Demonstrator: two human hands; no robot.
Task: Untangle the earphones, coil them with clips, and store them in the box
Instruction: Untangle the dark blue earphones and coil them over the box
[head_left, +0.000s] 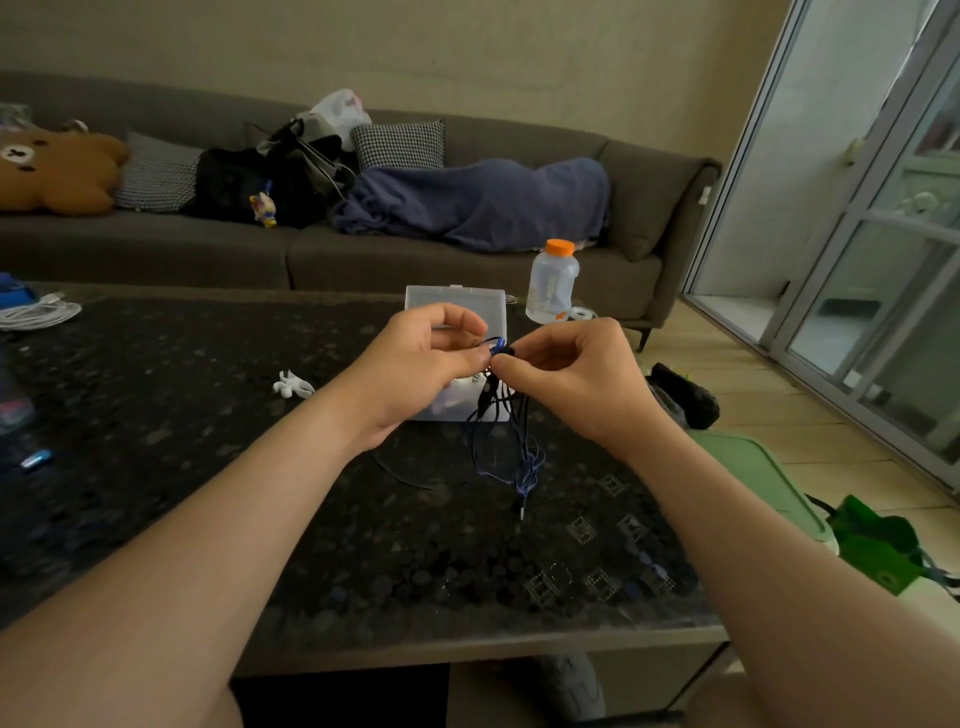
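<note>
earphones held at one end, cable still tangled, box not yet loaded

item 1. the earphones (500, 349), dark blue and black, are held in the air above the table, in front of the box. one earbud end sits between the two hands. the rest of the cable hangs down in several strands and gathers in a knotted bunch, whose lowest part reaches the table top.

item 2. the left hand (415, 364) pinches the earbud end between thumb and forefinger, the other fingers curled above it. the right hand (576, 374) meets it from the other side, thumb and forefinger clamped on the same end, the remaining fingers folded into the palm. the fingertips of both hands nearly touch.

item 3. the clear plastic box (467, 301) lies on the table just behind and below the hands, partly hidden by them. a white clip (293, 384) lies on the table to the left of the left wrist, apart from the box.

item 4. the table (363, 545) is dark and speckled. a bottle with an orange cap (553, 280) stands just beside the box at the far right. a coiled white cable (36, 314) lies at the far left edge. behind the table stands a grey sofa (519, 270) carrying a blue blanket (478, 202).
</note>
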